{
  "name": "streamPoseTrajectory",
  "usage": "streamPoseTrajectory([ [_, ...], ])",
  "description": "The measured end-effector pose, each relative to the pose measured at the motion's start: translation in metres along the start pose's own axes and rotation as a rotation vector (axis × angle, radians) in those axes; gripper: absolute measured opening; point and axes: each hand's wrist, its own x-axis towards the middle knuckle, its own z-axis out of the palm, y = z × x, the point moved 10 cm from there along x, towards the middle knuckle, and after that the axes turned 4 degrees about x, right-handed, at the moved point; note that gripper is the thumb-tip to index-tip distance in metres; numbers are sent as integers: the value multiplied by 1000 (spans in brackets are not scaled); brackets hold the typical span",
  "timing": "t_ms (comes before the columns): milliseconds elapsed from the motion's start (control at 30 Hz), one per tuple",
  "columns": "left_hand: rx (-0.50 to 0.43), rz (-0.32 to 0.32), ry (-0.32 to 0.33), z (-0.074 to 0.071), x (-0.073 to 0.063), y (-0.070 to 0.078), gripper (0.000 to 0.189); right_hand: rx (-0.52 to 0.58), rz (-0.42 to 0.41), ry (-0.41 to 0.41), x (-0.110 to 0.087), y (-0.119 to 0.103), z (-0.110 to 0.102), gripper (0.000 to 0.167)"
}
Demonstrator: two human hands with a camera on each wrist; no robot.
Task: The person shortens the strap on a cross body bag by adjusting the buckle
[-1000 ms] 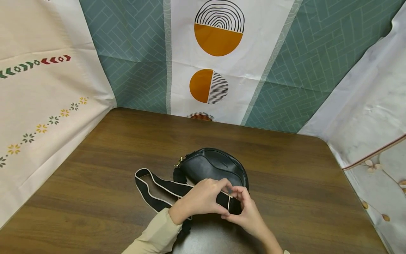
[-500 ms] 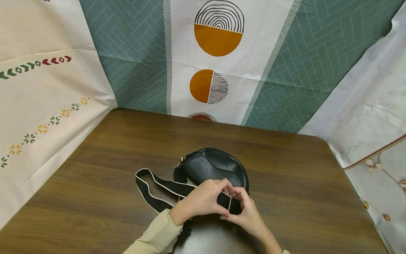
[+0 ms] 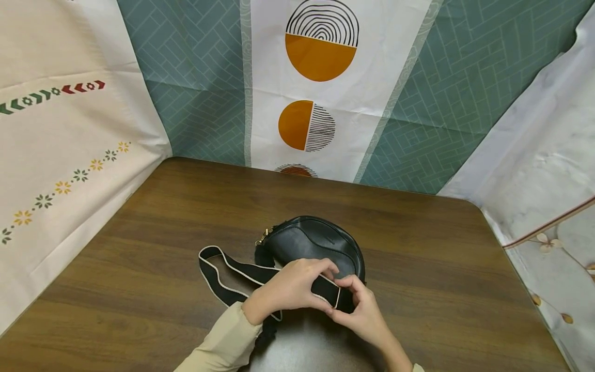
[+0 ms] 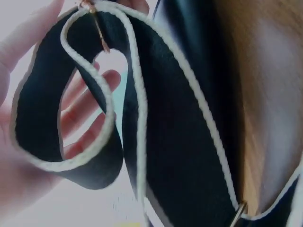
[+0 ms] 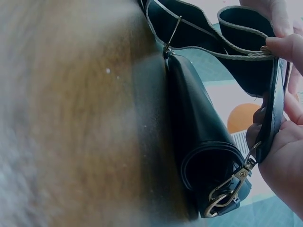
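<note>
A black shoulder strap (image 3: 253,271) with cream piping lies in a loop on the table in the head view, its end held up in both hands. My left hand (image 3: 290,287) grips it between thumb and fingers, with a small fold of strap (image 4: 40,99) inside the hand in the left wrist view. My right hand (image 3: 367,315) pinches the strap's end beside a thin gold slider buckle (image 3: 338,298). Just behind the hands stands a black half-moon handbag (image 3: 311,243). In the right wrist view, a gold snap hook (image 5: 229,187) joins the strap's leather end to the bag.
The brown wooden table (image 3: 441,268) reaches back to a green and white patterned cloth (image 3: 195,93). Light cloths hang at the left and right. A dark fluffy item (image 3: 264,257) sits at the bag's left end.
My left hand has shifted slightly left, its upper fingertips parting from those of my right hand. The slider buckle has moved a little to the right. The bag has stayed put.
</note>
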Motion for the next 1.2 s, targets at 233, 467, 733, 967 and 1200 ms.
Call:
streamPoseTrajectory([
  [233,22,14,31,-10,-4,-4,51,44,31,11,1,2,-1,50],
  [467,24,-21,37,-16,-10,-12,52,5,77,-7,2,7,-1,52],
  [733,21,-85,41,-20,-18,-25,49,26,128,-5,-1,13,-3,45],
  [967,10,-115,22,-20,-24,-35,48,28,110,-1,-3,11,-3,46],
  [1200,-24,-153,6,-20,-29,-44,47,40,83,7,-4,10,-3,49],
])
